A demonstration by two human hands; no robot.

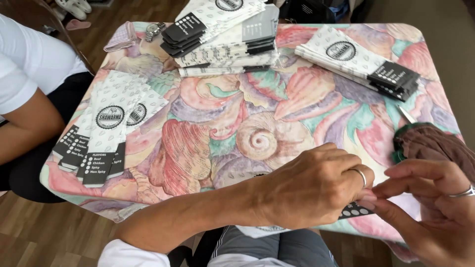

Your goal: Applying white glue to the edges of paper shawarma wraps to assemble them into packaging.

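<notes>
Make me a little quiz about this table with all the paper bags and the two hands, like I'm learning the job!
1. True or false: the left hand wears a ring.
2. What do both hands pinch together near the table's front edge?
A) a wristwatch
B) a paper bag with a black end
C) scissors
3. Fill in: the wristwatch lies at the table's far ___ corner.

Key
1. True, a ring sits on one finger.
2. B. The paper bag is mostly hidden under the left hand, and the right hand meets it there.
3. Left, beside the tall bag stack.
</notes>
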